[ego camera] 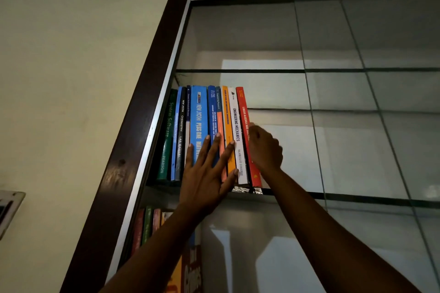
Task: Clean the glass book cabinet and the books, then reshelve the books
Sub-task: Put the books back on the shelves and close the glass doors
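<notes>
Furthest from the fingers, at the left end of the row, a green book (pixel 167 135) leans against the dark cabinet frame (pixel 133 126); blue and black spines follow it toward the hands. The left hand (pixel 204 173) lies flat with its fingers (pixel 214 147) spread wide, grasping nothing, pressing on the blue book (pixel 198 116), the orange book (pixel 227 116) and the lower part of the white book (pixel 235 121). Just right of those fingertips stands the red book (pixel 245 112), last in the row, and the right hand (pixel 265 147) is curled loosely against its outer side, its fingers turned away so that I cannot tell whether they grip it or only steady it. All the books stand on the glass shelf (pixel 357 197), with bare shelf stretching away right of the right hand. The risk, as I judge it, lies there: nothing braces the red book except that hand, so taking it off may let the row topple rightward, and hard pushing could strain the glass.
</notes>
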